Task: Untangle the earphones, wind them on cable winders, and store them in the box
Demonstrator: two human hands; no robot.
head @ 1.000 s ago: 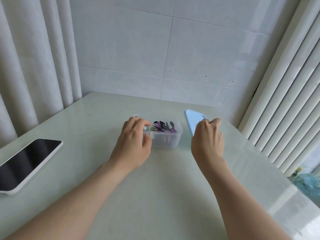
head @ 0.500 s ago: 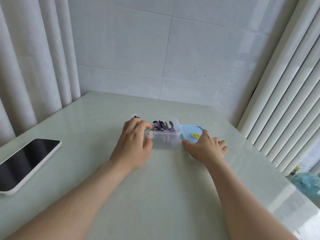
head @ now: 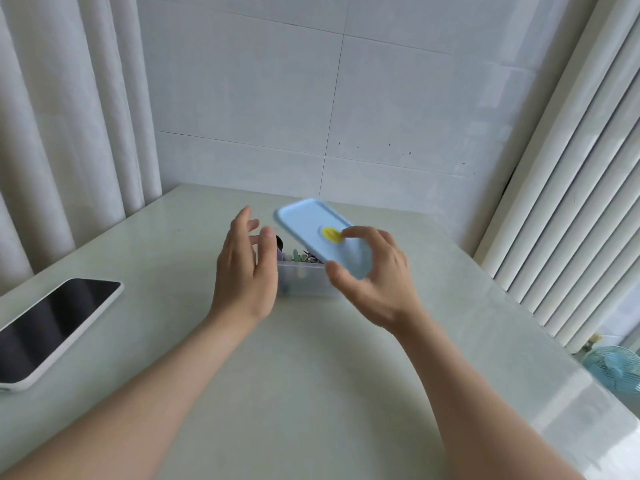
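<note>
Now my right hand (head: 374,282) pinches the blue lid (head: 308,223), tilted over the clear box (head: 304,282) at that hand's nine o'clock. My left hand (head: 246,271) hovers, fingers straight, at the box's nine o'clock.

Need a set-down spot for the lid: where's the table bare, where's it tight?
Bare table: the near middle, this side of the box; right of the box out to the table edge; the strip between box and wall; between phone and left hand. Tight: over the box, where the right hand holds the lid tilted.
</note>
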